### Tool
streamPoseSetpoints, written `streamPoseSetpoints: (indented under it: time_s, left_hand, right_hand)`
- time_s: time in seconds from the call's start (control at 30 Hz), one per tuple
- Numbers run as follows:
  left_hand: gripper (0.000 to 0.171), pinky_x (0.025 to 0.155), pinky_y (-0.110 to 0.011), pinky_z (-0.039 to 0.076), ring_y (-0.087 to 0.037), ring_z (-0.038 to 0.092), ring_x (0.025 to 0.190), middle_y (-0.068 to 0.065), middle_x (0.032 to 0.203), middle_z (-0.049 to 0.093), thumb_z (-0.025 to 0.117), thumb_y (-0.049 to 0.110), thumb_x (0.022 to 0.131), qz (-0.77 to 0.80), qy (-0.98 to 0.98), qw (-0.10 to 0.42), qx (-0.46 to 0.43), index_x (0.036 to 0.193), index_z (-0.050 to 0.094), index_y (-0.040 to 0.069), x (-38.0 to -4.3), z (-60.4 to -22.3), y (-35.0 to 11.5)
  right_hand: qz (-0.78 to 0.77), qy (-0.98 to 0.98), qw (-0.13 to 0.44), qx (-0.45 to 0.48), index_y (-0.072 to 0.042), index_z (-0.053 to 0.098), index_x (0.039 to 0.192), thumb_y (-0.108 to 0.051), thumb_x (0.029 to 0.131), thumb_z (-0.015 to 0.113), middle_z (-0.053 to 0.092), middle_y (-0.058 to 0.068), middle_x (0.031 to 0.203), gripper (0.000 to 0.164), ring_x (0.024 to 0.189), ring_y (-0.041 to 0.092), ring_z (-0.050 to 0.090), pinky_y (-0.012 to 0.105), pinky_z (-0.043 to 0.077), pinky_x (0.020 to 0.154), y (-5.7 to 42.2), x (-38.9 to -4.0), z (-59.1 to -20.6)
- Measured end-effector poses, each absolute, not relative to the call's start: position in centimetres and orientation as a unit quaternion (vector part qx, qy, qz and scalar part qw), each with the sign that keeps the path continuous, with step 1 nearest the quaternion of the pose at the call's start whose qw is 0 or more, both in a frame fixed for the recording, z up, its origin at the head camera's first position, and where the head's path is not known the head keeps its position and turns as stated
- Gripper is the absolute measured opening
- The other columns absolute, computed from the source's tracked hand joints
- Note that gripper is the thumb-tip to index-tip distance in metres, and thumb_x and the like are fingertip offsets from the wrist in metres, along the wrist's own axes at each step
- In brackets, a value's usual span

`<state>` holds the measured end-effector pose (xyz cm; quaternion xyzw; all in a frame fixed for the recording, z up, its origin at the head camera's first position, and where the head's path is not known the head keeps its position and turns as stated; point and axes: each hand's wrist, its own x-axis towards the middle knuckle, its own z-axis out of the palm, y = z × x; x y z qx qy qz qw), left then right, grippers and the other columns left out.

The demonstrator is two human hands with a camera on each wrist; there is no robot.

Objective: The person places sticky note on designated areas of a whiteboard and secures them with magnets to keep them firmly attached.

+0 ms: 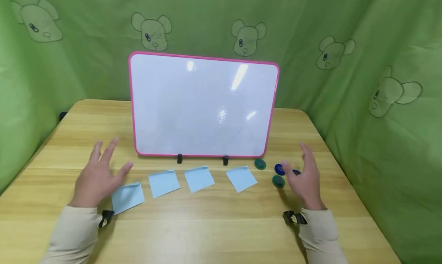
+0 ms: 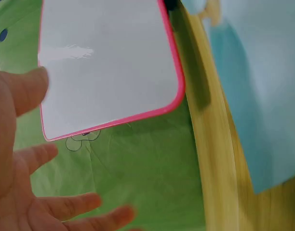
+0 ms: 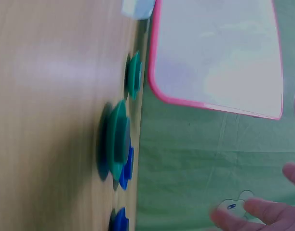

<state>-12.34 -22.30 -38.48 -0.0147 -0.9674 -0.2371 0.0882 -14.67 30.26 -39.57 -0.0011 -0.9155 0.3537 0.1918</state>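
Observation:
A whiteboard (image 1: 203, 106) with a pink frame stands propped upright on two small black feet. In front of it several light blue sticky notes (image 1: 199, 179) lie in a row on the wooden table. My left hand (image 1: 96, 175), fingers spread and holding nothing, hovers by the leftmost sticky note (image 1: 128, 198). On the right, my right hand (image 1: 305, 179) is held with thumb and fingers apart over the round magnets, with nothing in it. A green magnet (image 1: 278, 181) and a blue magnet (image 1: 279, 169) lie beside its thumb; another blue magnet (image 1: 296, 172) is partly hidden behind the hand.
Another green magnet (image 1: 260, 164) lies near the board's lower right corner. The black feet (image 1: 226, 160) stick out in front of the board. Green curtains (image 1: 390, 149) with printed bear heads hang around the back and sides of the table (image 1: 193, 233).

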Motion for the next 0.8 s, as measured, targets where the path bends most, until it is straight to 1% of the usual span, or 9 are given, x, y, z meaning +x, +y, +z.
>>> streamPoseSetpoints:
  time_s: [0.07, 0.1, 0.2, 0.3, 0.37, 0.43, 0.6, 0.7, 0.8]
  left_hand:
    - [0.083, 0.078, -0.072, 0.042, -0.059, 0.047, 0.111, -0.034, 0.148, 0.025, 0.054, 0.051, 0.094, -0.271, -0.959, 0.079, -0.016, 0.157, 0.01, 0.019, -12.3, -38.2, -22.5]
    - [0.084, 0.078, -0.07, 0.044, -0.056, 0.051, 0.109, -0.034, 0.144, 0.032, 0.056, 0.049, 0.094, -0.29, -0.954, 0.073, -0.017, 0.156, 0.011, 0.016, -12.2, -38.2, -22.7]
    - [0.075, 0.08, -0.063, 0.048, -0.047, 0.06, 0.103, -0.032, 0.134, 0.047, 0.059, 0.043, 0.094, -0.332, -0.942, 0.053, -0.024, 0.152, 0.026, 0.008, -11.9, -38.1, -23.1]
    - [0.049, 0.078, -0.057, 0.052, -0.043, 0.064, 0.097, -0.029, 0.121, 0.058, 0.062, 0.036, 0.094, -0.345, -0.937, 0.038, -0.031, 0.128, 0.049, 0.002, -11.4, -38.5, -23.5]
    - [0.032, 0.076, -0.055, 0.053, -0.041, 0.066, 0.094, -0.026, 0.113, 0.063, 0.064, 0.03, 0.094, -0.345, -0.937, 0.035, -0.035, 0.108, 0.054, 0.003, -11.1, -38.8, -23.8]
    - [0.023, 0.074, -0.055, 0.054, -0.041, 0.066, 0.092, -0.026, 0.109, 0.064, 0.066, 0.026, 0.093, -0.34, -0.939, 0.025, -0.038, 0.098, 0.054, 0.006, -11.1, -39.1, -24.2]
    - [0.02, 0.076, -0.058, 0.053, -0.04, 0.065, 0.093, -0.028, 0.114, 0.062, 0.069, 0.022, 0.09, -0.323, -0.944, -0.02, -0.063, 0.1, 0.057, 0.009, -11.0, -40.0, -24.8]
    - [0.024, 0.077, -0.059, 0.052, -0.039, 0.066, 0.092, -0.026, 0.114, 0.062, 0.072, 0.016, 0.086, -0.313, -0.945, -0.029, -0.088, 0.103, 0.059, 0.008, -10.9, -40.7, -25.0]
    - [0.027, 0.077, -0.059, 0.052, -0.038, 0.065, 0.09, -0.023, 0.111, 0.064, 0.075, 0.012, 0.082, -0.303, -0.947, -0.018, -0.104, 0.104, 0.06, 0.008, -11.0, -41.2, -24.9]
  right_hand:
    - [0.399, -0.897, 0.191, -0.01, -0.015, 0.023, 0.154, -0.027, 0.095, 0.061, 0.035, 0.019, 0.15, 0.071, 0.119, 0.032, 0.053, 0.044, 0.047, 0.097, 30.3, -14.8, -39.4]
    - [0.416, -0.89, 0.186, -0.014, -0.014, 0.023, 0.153, -0.027, 0.095, 0.061, 0.042, 0.019, 0.144, 0.07, 0.109, 0.023, 0.059, 0.034, 0.052, 0.089, 30.3, -14.8, -39.3]
    - [0.444, -0.881, 0.165, -0.026, -0.011, 0.024, 0.15, -0.027, 0.096, 0.059, 0.054, 0.02, 0.129, 0.067, 0.084, 0.001, 0.06, 0.015, 0.051, 0.066, 30.5, -14.7, -39.2]
    - [0.44, -0.886, 0.142, -0.033, -0.007, 0.024, 0.148, -0.029, 0.097, 0.058, 0.056, 0.021, 0.124, 0.066, 0.077, -0.003, 0.058, 0.02, 0.052, 0.062, 30.8, -14.5, -39.2]
    - [0.431, -0.892, 0.132, -0.036, -0.006, 0.025, 0.147, -0.029, 0.096, 0.058, 0.056, 0.022, 0.124, 0.064, 0.079, 0.004, 0.061, 0.022, 0.052, 0.062, 31.0, -14.5, -39.3]
    - [0.419, -0.899, 0.119, -0.037, -0.007, 0.027, 0.146, -0.029, 0.096, 0.058, 0.055, 0.023, 0.125, 0.063, 0.085, 0.016, 0.063, 0.025, 0.052, 0.062, 31.1, -14.6, -39.4]
    - [0.387, -0.919, 0.068, -0.038, -0.008, 0.032, 0.144, -0.031, 0.097, 0.057, 0.052, 0.026, 0.13, 0.057, 0.1, 0.039, 0.06, 0.036, 0.053, 0.069, 31.5, -14.9, -39.5]
    - [0.366, -0.929, 0.041, -0.039, -0.006, 0.032, 0.143, -0.033, 0.098, 0.056, 0.05, 0.028, 0.13, 0.058, 0.102, 0.041, 0.059, 0.045, 0.053, 0.076, 31.7, -14.8, -39.6]
    - [0.347, -0.937, 0.025, -0.036, -0.003, 0.031, 0.143, -0.031, 0.097, 0.057, 0.05, 0.03, 0.128, 0.059, 0.097, 0.038, 0.06, 0.046, 0.052, 0.077, 31.8, -14.7, -39.6]
